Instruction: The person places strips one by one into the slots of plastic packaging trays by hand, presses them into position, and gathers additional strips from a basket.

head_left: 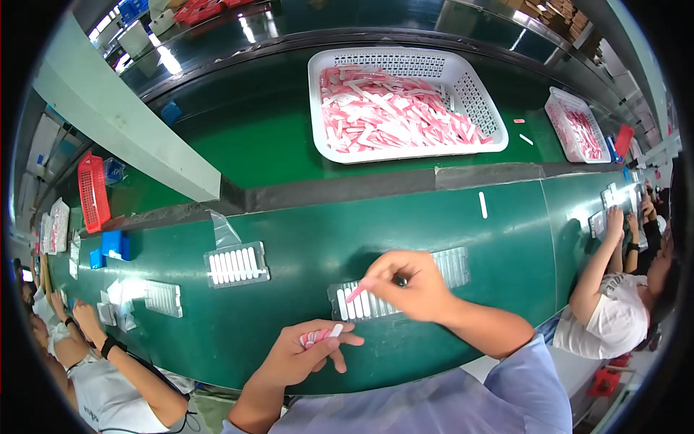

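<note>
A pink stick (353, 294), apparently for loading, is pinched by the right hand (416, 288) at the tray (333, 301); spares (311, 338) are held by the half-curled left hand (289, 354); alignment seems needed.

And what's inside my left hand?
Your left hand holds a small bunch of pink and white pieces; the hand itself covers parts of them, so their full number can't be seen.

I count one central basket (473, 90), three loose sticks (483, 205), at least three trays (163, 298).
</note>
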`<state>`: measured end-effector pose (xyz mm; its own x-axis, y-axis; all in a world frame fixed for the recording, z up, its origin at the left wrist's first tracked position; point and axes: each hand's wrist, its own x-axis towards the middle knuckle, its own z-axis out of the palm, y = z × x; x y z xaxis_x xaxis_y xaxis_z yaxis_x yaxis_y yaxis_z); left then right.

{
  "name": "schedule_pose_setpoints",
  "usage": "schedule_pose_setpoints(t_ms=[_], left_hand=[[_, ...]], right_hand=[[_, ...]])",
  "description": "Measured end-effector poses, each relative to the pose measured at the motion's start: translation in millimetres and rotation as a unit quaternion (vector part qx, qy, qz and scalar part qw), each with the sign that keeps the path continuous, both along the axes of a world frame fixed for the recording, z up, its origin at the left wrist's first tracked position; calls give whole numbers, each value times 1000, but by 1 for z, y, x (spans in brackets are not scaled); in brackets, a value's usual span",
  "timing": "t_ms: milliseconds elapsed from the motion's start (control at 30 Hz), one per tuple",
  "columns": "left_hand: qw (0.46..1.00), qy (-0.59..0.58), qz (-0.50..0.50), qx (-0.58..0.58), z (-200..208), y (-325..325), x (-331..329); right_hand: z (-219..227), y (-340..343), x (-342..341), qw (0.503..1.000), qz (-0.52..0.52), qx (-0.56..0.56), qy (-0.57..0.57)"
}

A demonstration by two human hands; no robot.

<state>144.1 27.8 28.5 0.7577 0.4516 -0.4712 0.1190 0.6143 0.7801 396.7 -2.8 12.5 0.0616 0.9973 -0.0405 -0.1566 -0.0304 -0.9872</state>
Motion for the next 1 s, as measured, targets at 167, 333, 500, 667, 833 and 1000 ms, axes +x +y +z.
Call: schedule_pose_setpoints(t_ms=[167,333,500,667,833,1000], left_hand=[[998,39,49,-16,-7,-2,-12],[993,6,78,-91,-15,-3,-13],[994,-20,63,-92,-14,-6,-8],[993,-27,68,-92,-14,-8,-11],[993,-49,57,-88,-6,-8,-1],[997,-43,45,-39,-9,-10,3]], right_hand=[[13,-13,35,973,67,27,-220],[19,-2,40,941,201,-5,-272],[21,11,19,819,162,54,-547],[37,15,13,852,183,31,-489],[36,0,-12,935,165,80,-304],[20,-3,-15,949,211,-2,-233]])
